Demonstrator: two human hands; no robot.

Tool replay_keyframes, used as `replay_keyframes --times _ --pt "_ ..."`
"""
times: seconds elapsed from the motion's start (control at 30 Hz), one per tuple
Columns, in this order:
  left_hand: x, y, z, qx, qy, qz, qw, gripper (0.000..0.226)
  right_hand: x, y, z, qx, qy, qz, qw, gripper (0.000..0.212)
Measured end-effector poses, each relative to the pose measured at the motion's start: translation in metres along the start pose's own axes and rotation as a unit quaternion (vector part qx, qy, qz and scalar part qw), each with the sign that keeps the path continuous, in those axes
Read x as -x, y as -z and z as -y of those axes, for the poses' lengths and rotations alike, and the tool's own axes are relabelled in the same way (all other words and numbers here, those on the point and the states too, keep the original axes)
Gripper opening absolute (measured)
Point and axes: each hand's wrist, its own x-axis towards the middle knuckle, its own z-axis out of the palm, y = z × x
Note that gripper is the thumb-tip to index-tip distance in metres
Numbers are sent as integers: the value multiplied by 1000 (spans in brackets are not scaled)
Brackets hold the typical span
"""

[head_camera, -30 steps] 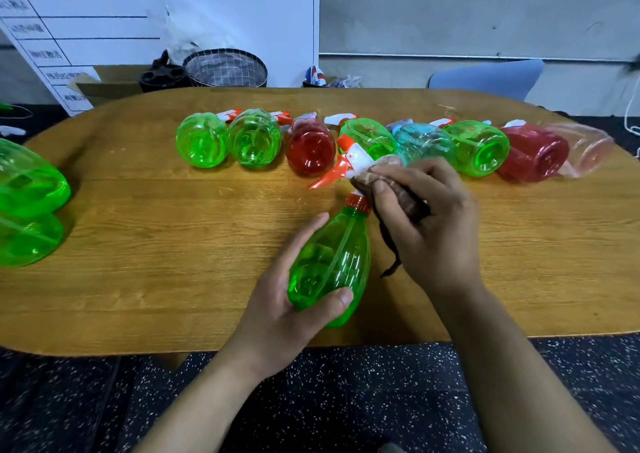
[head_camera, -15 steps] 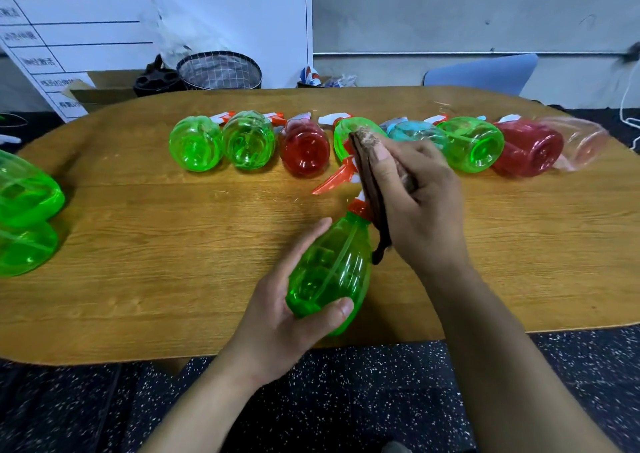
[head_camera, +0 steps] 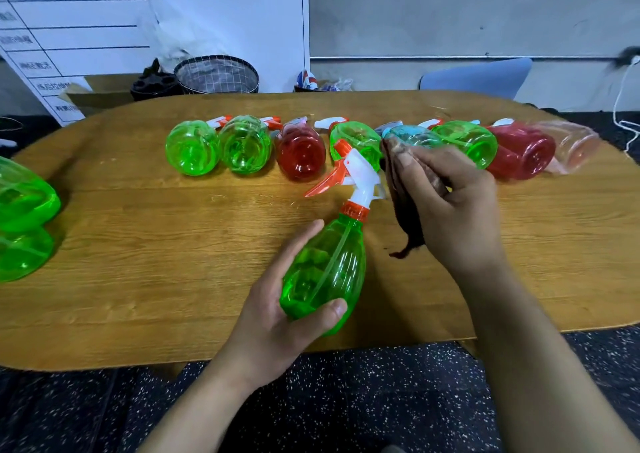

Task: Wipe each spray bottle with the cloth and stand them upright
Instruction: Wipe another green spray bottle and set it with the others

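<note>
The left hand (head_camera: 277, 317) grips the base of a green spray bottle (head_camera: 325, 272), thumb curled over its near side and fingers wrapped behind, holding it tilted above the wooden table (head_camera: 138, 244) with the neck pointing away and slightly right. At the top of that bottle sits an orange collar and a white spray head (head_camera: 360, 172) with an orange trigger (head_camera: 327, 182) jutting to the left. Just right of the spray head, the right hand (head_camera: 450, 203) pinches a dark brown cloth (head_camera: 403, 206) between thumb and curled fingers; the cloth hangs down from the grip, its lower tip dangling near the tabletop, and its edge lies close beside the white head, though contact cannot be made out. Beyond both hands a row of bottles lies on its side across the table, bases toward the camera: two green bottles (head_camera: 192, 147) (head_camera: 246, 144) farthest left, then a red bottle (head_camera: 300, 151), another green bottle (head_camera: 356, 140) behind the held spray head, a teal bottle (head_camera: 412, 135) partly hidden by the right hand, a further green bottle (head_camera: 467, 140), a second red bottle (head_camera: 523, 151) and a pale pink bottle (head_camera: 575, 144) at the right end. Far to the left of the grip, at the table edge, two more green bottles (head_camera: 24, 220) lie stacked. Past the table stand a mesh wastebasket (head_camera: 216, 74) and a blue chair (head_camera: 474, 81).
</note>
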Motion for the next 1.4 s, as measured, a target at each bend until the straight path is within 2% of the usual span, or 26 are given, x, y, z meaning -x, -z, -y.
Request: replay_keyframes --times 0.17,0.37,0.53,0.67,0.73,0.8,0.97,1.07,1.13,1.2,1.3,1.4 --pt "0 0 -1 -30 -12 17 999 85 3 -25 18 58 75 -32 995 27" --pt "0 2 -1 9 13 5 1000 83 10 -29 -3 113 52 -11 992 30" --pt "-2 0 2 50 27 -39 998 85 13 -19 -16 127 36 31 991 26" --pt "-3 0 2 98 31 -65 993 85 12 -13 -24 184 10 49 982 24" --pt "-4 1 2 129 36 -90 987 84 15 -14 -25 131 -34 22 991 19" --pt "-5 4 2 155 47 -104 981 82 21 -22 -22 8 -94 8 995 11" --pt "-8 9 -1 202 72 -108 971 71 44 -58 -11 -193 -156 58 967 13" --pt "-8 8 -3 238 88 -116 960 66 55 -70 -7 -218 -141 62 964 14" --pt "-8 7 -2 214 71 -115 967 82 57 -72 -6 -235 -139 63 960 18" --pt "-7 6 1 195 58 -120 972 87 57 -71 -6 -244 -139 63 958 20" --pt "-7 7 3 210 63 -125 968 73 57 -69 -5 -263 -154 50 951 12" --pt "-8 9 0 237 89 -128 959 55 57 -70 -7 -261 -161 48 951 17"
